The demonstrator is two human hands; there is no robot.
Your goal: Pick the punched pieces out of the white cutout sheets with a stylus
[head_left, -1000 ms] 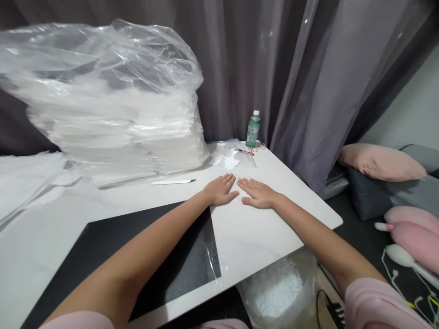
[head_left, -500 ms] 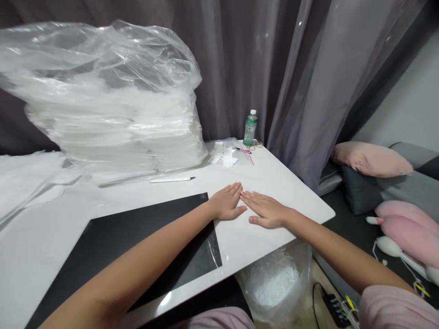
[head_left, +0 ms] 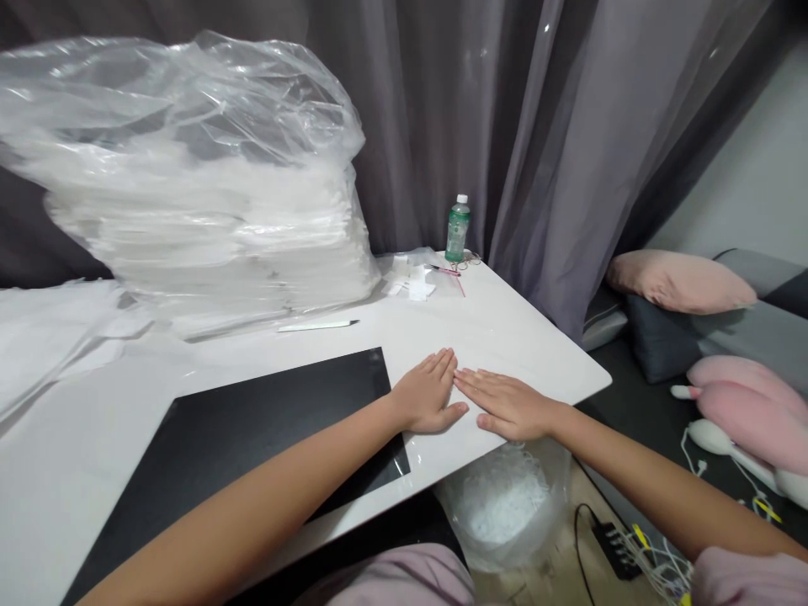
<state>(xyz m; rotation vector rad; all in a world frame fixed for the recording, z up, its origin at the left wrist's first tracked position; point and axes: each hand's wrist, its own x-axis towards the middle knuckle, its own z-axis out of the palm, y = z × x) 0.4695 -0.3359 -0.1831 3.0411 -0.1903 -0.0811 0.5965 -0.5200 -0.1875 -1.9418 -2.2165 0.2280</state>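
Palm down on the white table, my left hand lies flat just right of a black rectangular mat. My right hand rests flat beside it near the table's front edge, fingers stretched toward the left hand. The fingertips of the two hands meet or nearly meet. Neither hand holds anything visible; whatever may lie under the palms is hidden. Beyond the mat is a slim white craft knife or pen with a dark tip. My left forearm crosses over the mat.
A tall stack of white sheets in clear plastic stands at the back left, with loose white sheets beside it. A green-labelled bottle stands at the far corner near paper scraps. Below hangs a clear bag of white scraps.
Both hands have slid slightly toward me and to the right across the table, staying flat. The view has shifted a little. Other things appear unmoved.
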